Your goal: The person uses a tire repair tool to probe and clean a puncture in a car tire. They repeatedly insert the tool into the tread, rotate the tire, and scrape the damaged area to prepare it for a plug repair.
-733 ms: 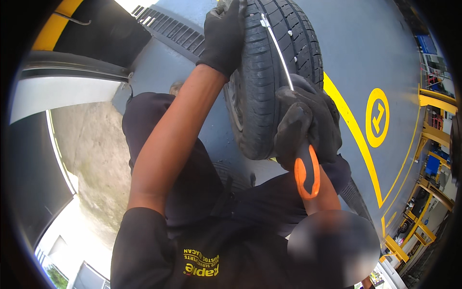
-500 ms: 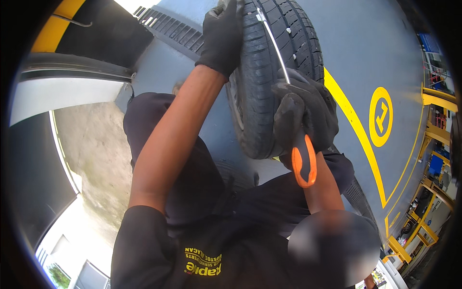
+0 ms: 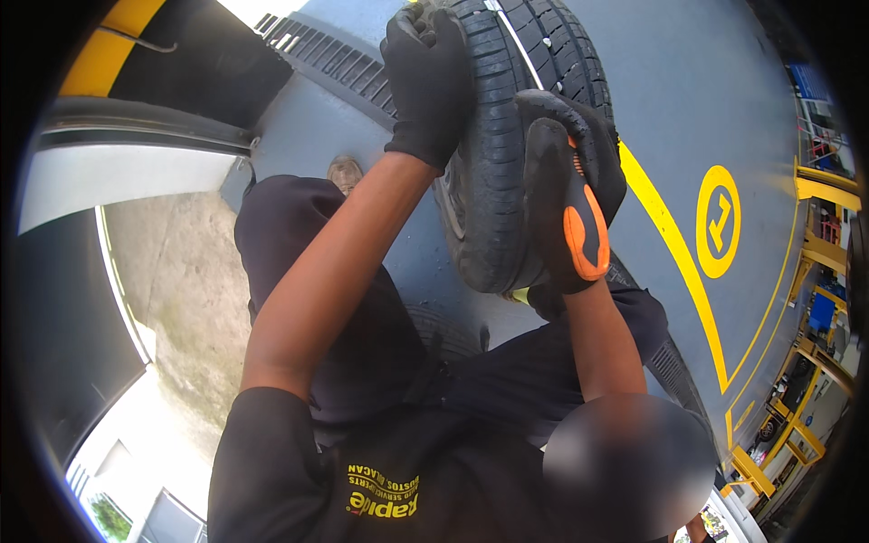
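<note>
A black car tyre (image 3: pixel 496 154) stands upright between my knees, small white bits showing in its tread. My right hand (image 3: pixel 568 181), in a dark glove, is wrapped round the orange-and-black handle of a screwdriver (image 3: pixel 588 258). Its thin metal shaft runs forward along the tread, and the tip reaches close to the top edge of the picture. My left hand (image 3: pixel 429 77), also gloved, is closed with curled fingers beside the tyre's left upper edge. Whatever those fingers hold, if anything, is hidden.
A slotted drain grate (image 3: pixel 330 65) lies beyond my left hand on the grey floor. Yellow floor markings (image 3: pixel 670 235) run along the right. Yellow racks (image 3: pixel 819 249) stand at the far right. Another tyre (image 3: pixel 444 330) is partly visible beneath me.
My right hand has turned and shifted slightly up, the screwdriver handle tilting with it and its tip rising toward the picture's top edge. My left hand has moved slightly right and down.
</note>
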`<state>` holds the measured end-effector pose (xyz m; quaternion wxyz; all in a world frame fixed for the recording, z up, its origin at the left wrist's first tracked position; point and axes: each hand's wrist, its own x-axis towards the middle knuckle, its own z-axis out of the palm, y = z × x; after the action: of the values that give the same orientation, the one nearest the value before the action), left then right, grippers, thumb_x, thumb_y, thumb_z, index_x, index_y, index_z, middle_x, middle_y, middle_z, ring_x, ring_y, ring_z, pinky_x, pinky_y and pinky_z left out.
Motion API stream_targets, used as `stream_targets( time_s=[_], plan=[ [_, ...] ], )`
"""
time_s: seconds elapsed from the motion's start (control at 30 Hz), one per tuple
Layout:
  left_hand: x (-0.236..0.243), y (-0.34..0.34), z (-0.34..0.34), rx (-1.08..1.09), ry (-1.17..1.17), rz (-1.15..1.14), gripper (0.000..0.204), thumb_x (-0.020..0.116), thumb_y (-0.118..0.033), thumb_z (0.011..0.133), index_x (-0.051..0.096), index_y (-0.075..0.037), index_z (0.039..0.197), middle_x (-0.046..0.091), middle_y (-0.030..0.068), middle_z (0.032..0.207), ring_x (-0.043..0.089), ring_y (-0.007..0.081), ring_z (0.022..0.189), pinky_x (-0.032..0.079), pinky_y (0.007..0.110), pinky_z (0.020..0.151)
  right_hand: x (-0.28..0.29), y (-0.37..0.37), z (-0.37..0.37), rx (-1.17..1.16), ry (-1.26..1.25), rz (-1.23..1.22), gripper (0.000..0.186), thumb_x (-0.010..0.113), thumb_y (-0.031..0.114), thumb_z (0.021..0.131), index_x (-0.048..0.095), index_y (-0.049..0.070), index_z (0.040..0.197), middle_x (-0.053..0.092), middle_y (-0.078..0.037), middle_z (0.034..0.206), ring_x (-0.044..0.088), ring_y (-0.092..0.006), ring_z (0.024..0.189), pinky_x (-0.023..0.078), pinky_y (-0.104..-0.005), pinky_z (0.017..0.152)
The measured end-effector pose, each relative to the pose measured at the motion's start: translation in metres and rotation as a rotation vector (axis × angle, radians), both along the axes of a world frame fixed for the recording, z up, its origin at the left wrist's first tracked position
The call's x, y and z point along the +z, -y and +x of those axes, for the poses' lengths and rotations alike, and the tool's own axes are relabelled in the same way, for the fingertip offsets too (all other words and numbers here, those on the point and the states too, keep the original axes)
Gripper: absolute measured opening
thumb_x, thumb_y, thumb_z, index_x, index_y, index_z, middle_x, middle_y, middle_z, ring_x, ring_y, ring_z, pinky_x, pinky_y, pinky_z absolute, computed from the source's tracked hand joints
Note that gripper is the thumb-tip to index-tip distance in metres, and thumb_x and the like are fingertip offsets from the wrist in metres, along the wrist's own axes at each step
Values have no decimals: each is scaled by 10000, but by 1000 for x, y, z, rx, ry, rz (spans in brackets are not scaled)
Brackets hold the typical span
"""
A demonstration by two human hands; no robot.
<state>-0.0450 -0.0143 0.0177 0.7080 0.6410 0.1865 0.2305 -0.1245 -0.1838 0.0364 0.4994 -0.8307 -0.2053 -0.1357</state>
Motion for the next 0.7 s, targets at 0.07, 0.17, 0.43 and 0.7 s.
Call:
stream_targets(
  time_s=[0.07,0.17,0.43,0.7],
  plan=[
    [-4,20,-4,252,209,276,377,609,-271,1046,591,92,1147,616,205,1103,631,286,925,508,434,780,4,-4,5,-10,35,10,228,743,157,925,743,43,1123,732,-106,1082,698,-297,961,542,-386,851],
    [-6,23,-33,110,453,792,314,719,-223,905,676,-93,1187,624,105,997,625,257,905,507,392,793,6,-4,7,-11,65,44,245,766,163,908,744,40,1119,732,-101,1093,699,-288,952,547,-380,836],
    [-4,11,-45,37,380,914,228,707,-92,807,757,-225,986,633,-10,895,581,246,808,446,407,689,69,-5,-26,192,147,-227,527,852,259,841,687,63,1302,715,-113,1069,698,-267,856,569,-353,749],
    [5,19,-48,14,317,924,224,753,-159,856,718,-152,1077,620,-5,836,575,250,746,456,410,672,99,9,-73,110,14,-776,574,726,221,885,606,59,1423,636,-100,955,634,-236,655,521,-367,549]
  ],
)
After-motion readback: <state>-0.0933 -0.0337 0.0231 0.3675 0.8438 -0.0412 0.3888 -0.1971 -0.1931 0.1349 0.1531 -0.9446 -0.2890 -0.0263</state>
